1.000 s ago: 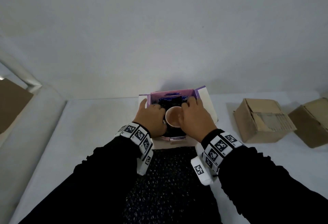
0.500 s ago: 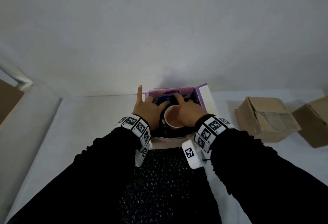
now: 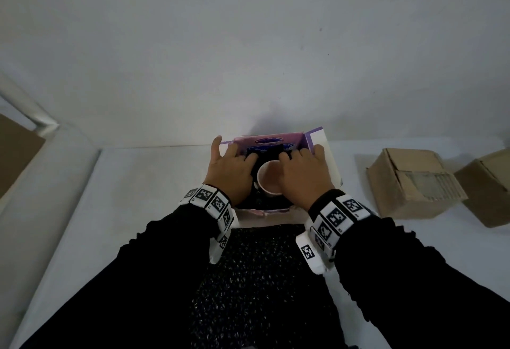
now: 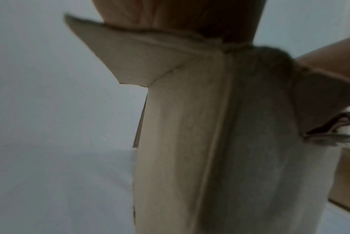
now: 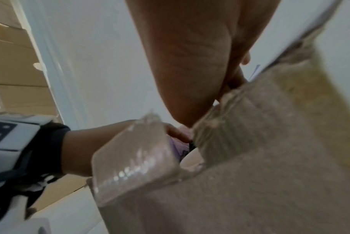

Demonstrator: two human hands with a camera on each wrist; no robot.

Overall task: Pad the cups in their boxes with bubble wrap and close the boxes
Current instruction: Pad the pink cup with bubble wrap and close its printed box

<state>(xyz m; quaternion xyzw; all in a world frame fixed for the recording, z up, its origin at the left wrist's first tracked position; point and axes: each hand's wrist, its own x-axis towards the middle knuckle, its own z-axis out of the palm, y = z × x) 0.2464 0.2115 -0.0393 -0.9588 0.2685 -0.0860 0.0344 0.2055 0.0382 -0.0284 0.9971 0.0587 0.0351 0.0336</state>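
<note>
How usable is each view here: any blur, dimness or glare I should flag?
Head view: dim and flat but fairly sharp; both hands at the open box, the cup readable, dark bubble wrap nearly lost against the sleeves. Left wrist view: soft and blurred, filled by the box wall. Right wrist view: motion-blurred, with glare on a glossy flap.

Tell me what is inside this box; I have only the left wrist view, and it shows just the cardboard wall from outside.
Observer: A cup stands upright in the box, mouth open upward.
Operator: Report the padding.
Observer: Dark bubble wrap sits around the cup; the left hand and right hand press it down at the far side.
Operator: Check for spare wrap.
Observer: A dark sheet lies on the table just before the box, between the forearms.
</note>
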